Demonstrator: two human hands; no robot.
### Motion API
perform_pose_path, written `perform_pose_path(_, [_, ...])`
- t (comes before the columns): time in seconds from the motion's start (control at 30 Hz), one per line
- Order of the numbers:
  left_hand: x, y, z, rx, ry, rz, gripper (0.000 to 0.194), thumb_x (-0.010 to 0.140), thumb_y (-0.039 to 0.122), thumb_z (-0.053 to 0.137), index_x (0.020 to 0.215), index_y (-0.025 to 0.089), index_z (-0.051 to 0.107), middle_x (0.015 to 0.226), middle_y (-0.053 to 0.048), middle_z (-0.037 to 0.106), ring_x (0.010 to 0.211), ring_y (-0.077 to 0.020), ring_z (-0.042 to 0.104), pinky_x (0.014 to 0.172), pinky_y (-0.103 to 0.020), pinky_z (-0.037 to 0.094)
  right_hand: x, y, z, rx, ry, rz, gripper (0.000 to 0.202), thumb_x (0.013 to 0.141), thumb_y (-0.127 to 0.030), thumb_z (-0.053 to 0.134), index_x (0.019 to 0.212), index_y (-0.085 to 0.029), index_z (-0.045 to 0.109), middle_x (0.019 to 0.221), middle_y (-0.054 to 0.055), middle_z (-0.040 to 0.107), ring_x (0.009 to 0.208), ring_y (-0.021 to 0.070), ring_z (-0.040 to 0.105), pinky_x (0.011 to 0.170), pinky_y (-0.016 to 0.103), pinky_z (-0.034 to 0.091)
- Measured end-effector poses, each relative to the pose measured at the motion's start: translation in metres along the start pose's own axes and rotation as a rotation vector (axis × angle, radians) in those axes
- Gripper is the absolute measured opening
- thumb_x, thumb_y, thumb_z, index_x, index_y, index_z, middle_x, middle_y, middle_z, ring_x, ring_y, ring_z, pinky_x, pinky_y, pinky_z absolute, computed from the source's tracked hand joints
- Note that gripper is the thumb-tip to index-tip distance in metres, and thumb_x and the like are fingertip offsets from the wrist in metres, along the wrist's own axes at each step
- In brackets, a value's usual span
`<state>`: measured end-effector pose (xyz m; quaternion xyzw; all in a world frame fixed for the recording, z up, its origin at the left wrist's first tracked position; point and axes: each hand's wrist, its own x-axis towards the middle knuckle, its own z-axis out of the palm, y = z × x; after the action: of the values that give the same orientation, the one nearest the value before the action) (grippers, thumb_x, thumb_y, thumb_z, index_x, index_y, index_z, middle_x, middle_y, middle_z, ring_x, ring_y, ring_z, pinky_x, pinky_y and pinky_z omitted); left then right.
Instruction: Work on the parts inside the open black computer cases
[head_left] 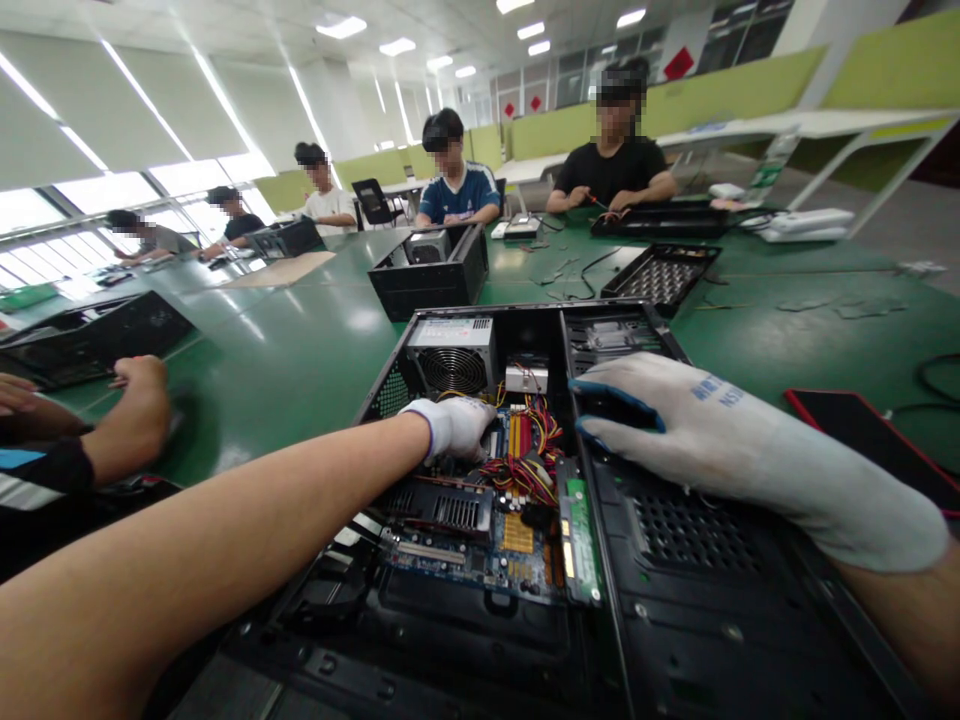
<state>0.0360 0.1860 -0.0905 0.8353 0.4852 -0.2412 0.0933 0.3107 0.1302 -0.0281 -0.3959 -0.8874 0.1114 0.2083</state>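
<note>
Computer case [682, 640], black, opened: lies on the green table [262, 410], directly in front, interior facing up. Contents: power supply [450, 368] with round fan grille, at the far left; motherboard [454, 563], partly covered by red, yellow and black wires [536, 475]; green circuit board [583, 545], just beside the divider bar [611, 610].

Left hand [463, 425], white-gloved: reaches inside, beside the wires, near the power supply; fingertips hidden; clenched or loose, impossible to tell.

Right hand [667, 410], white-gloved, blue-edged at the fingers: lies over the right section, fingertips near the divider bar; released, thumb and forefinger spread apart.

Beyond: second case [427, 288], open at the top; perforated panel [660, 275], black. Across the table: person in blue shirt [461, 203]; person in black shirt [619, 165].
</note>
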Motion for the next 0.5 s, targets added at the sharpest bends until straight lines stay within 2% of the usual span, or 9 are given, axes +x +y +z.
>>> perform_pose_path(0.27, [-0.002,0.0008,-0.0027,-0.008,-0.006,0.027,0.049,0.078,0.038,0.079,0.123,0.019,0.069,0.121,-0.01,0.076,0.106,-0.0283,0.074,0.089,-0.032,0.059,0.0014,0.0009,0.0007,-0.006,0.0,0.002,0.058,0.095,-0.065,0.056,0.131,-0.021,0.068,0.131,0.012,0.071,0.123,0.0343,0.064,0.109,0.053,0.049])
perform_pose_path(0.5, [-0.0023,0.0011,-0.0021,-0.01,0.007,0.028,0.048,0.076,0.039,0.079,0.119,0.018,0.071,0.119,-0.012,0.076,0.105,-0.0301,0.074,0.088,-0.034,0.06,0.0011,0.0007,0.0013,-0.023,0.009,0.007,0.058,0.096,-0.067,0.052,0.13,-0.023,0.069,0.129,0.011,0.071,0.122,0.033,0.064,0.108,0.051,0.049])
